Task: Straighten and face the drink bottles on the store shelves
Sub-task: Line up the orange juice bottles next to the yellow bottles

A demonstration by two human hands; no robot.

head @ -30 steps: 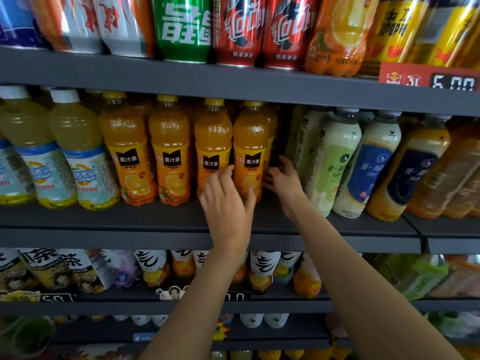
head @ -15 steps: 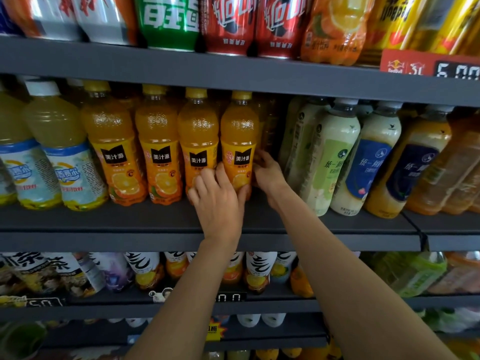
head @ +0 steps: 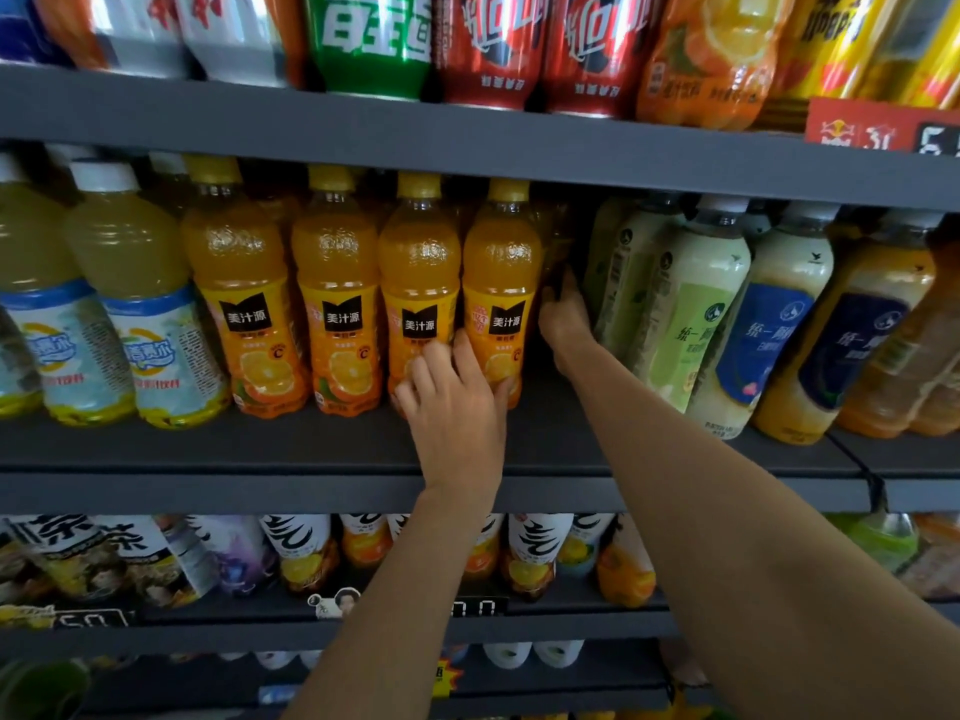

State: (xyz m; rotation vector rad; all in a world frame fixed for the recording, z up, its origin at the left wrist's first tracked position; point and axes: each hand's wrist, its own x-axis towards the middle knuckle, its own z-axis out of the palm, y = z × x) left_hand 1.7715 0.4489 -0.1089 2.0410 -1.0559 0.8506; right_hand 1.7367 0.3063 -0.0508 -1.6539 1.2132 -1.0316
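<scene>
Two hands on four orange bottles

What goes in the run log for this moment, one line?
step: facing orange juice bottles | left hand: on bottle fronts | right hand: reaching behind row, grip hidden | shelf: middle

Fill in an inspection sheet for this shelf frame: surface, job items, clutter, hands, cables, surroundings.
Surface: dark middle shelf, bare strip along its front.
Job's things: four orange juice bottles upright in a row, black labels facing out.
Clutter: nothing seen.
Grippers: left hand rests on the lower fronts of the two right-hand juice bottles, its grip not readable; right hand reaches into the gap beside the row, fingers hidden behind.
Cables: nothing seen.
Surroundings: pale milky bottles leaning on the right; yellow-green bottles left; cans above; red price tag.
</scene>
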